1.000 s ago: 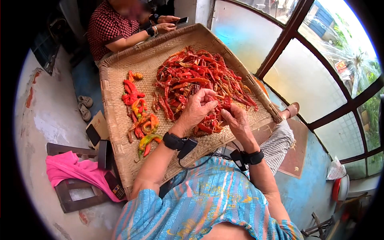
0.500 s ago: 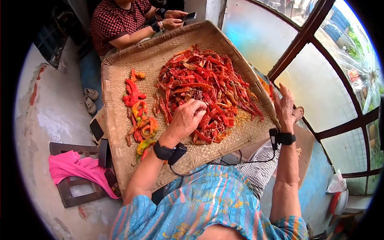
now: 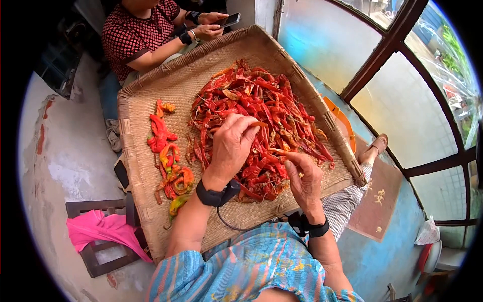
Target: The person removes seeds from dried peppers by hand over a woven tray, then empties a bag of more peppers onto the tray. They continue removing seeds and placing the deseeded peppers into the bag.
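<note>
I've got the left hand (image 3: 231, 146) over the left part of the heap, thumb & fingertips pinching an orange-red chili (image 3: 260, 124). The right hand (image 3: 306, 177) is a bit nearer & to the right, fingers loosely bent at the heap's near side; a paler orange chili (image 3: 282, 151) is at its index fingertip, but from my end I can't tell if it's gripped. Both wrists wear black bands (image 3: 214, 194), w/ a cable showing below the left one.

Under & beyond the hands: the heap of red chilies (image 3: 274, 108), mostly wrinkled, in the middle & right of a woven tray (image 3: 186, 85). Smoother red, orange & greenish peppers (image 3: 161, 133) run in a row along the tray's left side, well apart from the heap.

Further out, far left, I see another person (image 3: 133, 43) w/ a phone (image 3: 230, 20) in hand. Near left, a pink cloth (image 3: 103, 229) lies over a dark wooden frame (image 3: 95, 205). Right of the tray: an orange item (image 3: 343, 121), partly hidden, a sandalled foot (image 3: 378, 144), & frosted window panes (image 3: 410, 103) beyond.
</note>
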Demonstrator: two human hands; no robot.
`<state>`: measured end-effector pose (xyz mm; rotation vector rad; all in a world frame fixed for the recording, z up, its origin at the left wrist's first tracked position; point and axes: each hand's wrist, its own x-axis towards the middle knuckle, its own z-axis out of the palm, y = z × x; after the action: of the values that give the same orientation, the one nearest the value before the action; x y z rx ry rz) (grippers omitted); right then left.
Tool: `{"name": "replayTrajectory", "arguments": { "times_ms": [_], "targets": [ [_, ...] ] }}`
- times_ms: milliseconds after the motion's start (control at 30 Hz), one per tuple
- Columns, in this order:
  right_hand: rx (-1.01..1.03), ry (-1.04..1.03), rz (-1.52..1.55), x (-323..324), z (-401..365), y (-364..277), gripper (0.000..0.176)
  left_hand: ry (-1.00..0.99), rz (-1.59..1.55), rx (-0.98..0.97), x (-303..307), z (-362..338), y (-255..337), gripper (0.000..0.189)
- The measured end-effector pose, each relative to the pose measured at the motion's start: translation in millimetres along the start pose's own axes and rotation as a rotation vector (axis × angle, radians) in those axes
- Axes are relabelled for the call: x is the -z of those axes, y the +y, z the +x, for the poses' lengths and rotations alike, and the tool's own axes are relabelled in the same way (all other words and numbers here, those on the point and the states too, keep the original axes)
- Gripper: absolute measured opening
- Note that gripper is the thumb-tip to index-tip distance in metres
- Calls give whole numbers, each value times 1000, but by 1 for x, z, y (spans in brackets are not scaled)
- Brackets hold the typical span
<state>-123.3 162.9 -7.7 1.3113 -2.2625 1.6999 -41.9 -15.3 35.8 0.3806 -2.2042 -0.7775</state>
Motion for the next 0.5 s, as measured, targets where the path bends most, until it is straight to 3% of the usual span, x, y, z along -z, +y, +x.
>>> {"name": "replayTrajectory", "arguments": {
  "times_ms": [67,267,300,333,400,467,500],
  "targets": [
    [-37,-35,91,-7,3,-8,38,-71,-156,-18,-3,-7,17,16],
    [-2,-42,41,-6,6,-2,31,-229,-221,-305,-18,-23,23,28],
    [-33,-76,0,0,6,-4,19,-226,-231,-304,-19,-24,23,28],
    [-32,-77,-12,6,5,-7,19,-217,-278,-214,-20,-24,22,31],
    [-170,80,220,15,4,-11,11,-203,-335,-124,-20,-21,18,35],
    [-81,220,164,36,14,-7,9,-326,48,-208,-17,-16,13,37],
    [-19,309,11,46,21,1,11,-327,127,-244,-20,-18,8,29]
  ]
}}
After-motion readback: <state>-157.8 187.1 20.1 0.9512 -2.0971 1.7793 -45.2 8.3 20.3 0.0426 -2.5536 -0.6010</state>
